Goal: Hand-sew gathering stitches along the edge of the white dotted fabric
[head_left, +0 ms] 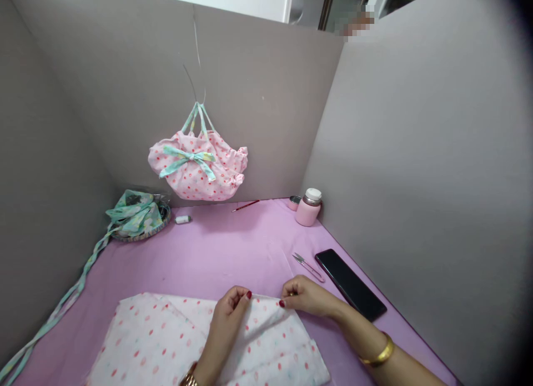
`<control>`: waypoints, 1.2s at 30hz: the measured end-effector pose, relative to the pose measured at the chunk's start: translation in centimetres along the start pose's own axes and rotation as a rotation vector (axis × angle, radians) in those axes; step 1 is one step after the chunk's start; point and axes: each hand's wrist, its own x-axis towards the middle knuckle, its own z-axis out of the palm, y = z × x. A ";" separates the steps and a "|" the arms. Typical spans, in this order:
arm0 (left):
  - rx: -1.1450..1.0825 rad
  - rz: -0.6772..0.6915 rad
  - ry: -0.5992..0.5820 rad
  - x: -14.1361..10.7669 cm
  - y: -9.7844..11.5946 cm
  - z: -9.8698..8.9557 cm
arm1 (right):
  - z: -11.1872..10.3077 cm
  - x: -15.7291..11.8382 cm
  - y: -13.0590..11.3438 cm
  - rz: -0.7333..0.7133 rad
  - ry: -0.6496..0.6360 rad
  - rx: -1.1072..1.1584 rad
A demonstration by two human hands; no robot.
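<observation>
White fabric with red and pink dots (166,336) lies folded across the front of the purple-covered table. My left hand (230,314) pinches its upper edge near the middle, thumb against curled fingers. Further right, my right hand (302,296) pinches the same edge near the fabric's right corner. Between the two hands the edge runs nearly straight. Small thread snips (308,266) rest just beyond my right hand, and a black phone (352,284) lies to the right of them.
A pink dotted bag (200,172) with a green bow hangs at the back panel. Green fabric (135,212) fills a basket at left, beside a thread spool (182,219). A pink jar (308,208) and a red pen-like stick (245,206) are at the back. Grey panels enclose the table (233,250).
</observation>
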 end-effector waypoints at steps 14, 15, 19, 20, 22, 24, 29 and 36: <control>0.077 0.031 -0.027 -0.3 -0.1 0.0 | -12.3 -0.5 -14.5 -0.497 0.752 0.141; 0.093 0.039 -0.029 -0.3 -0.1 0.0 | -13.3 -0.6 -16.4 -0.563 0.778 0.139; 0.149 0.064 -0.031 -0.5 0.2 -0.1 | -16.2 -1.2 -23.2 -0.662 0.884 0.074; 0.161 0.068 -0.031 -0.5 0.3 -0.1 | -16.6 -1.5 -24.6 -0.667 0.919 0.064; 0.179 0.076 -0.034 -0.6 0.3 -0.1 | -17.2 -2.1 -27.0 -0.666 0.978 0.079; 0.192 0.082 -0.038 -0.5 0.3 -0.1 | -17.6 -2.9 -28.9 -0.667 1.017 0.122; 0.192 0.095 -0.033 -0.4 0.2 -0.1 | -17.5 -3.6 -29.6 -0.791 1.102 0.044; 0.219 0.127 -0.070 0.0 2.1 0.4 | -11.9 -0.7 -19.4 -0.447 0.611 -0.206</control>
